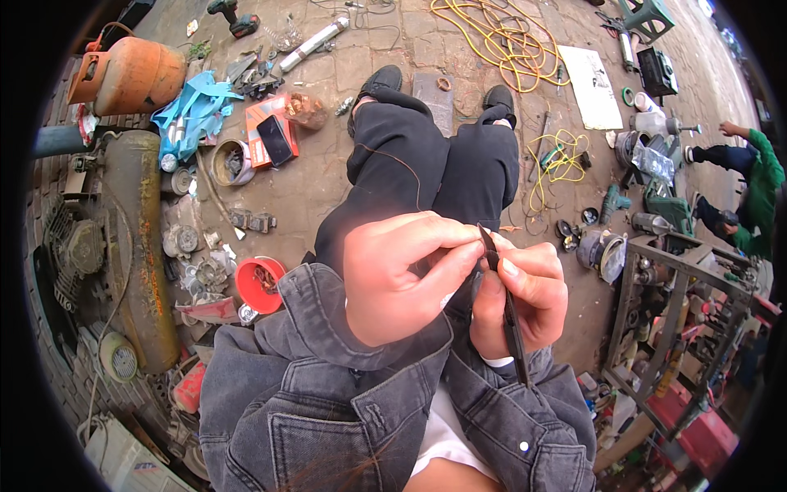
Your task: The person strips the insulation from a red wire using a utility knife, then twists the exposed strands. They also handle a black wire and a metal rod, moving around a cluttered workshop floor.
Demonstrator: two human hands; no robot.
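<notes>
In front of my lap, my left hand is closed, with thumb and forefinger pinched together on a thin copper-coloured wire. The wire curves from my hand over my dark trousers. Right beside it, my right hand is wrapped round a dark narrow blade, which slants from the left fingertips down toward my jacket. Its upper tip touches or almost touches the left fingertips. My right thumb presses on the blade's side. The very end of the wire between the fingers is too small to make out.
On the left stand an orange gas cylinder, a red bowl of small copper-coloured pieces and a phone on a box. A yellow cable lies ahead. At right are a metal frame and a person in green.
</notes>
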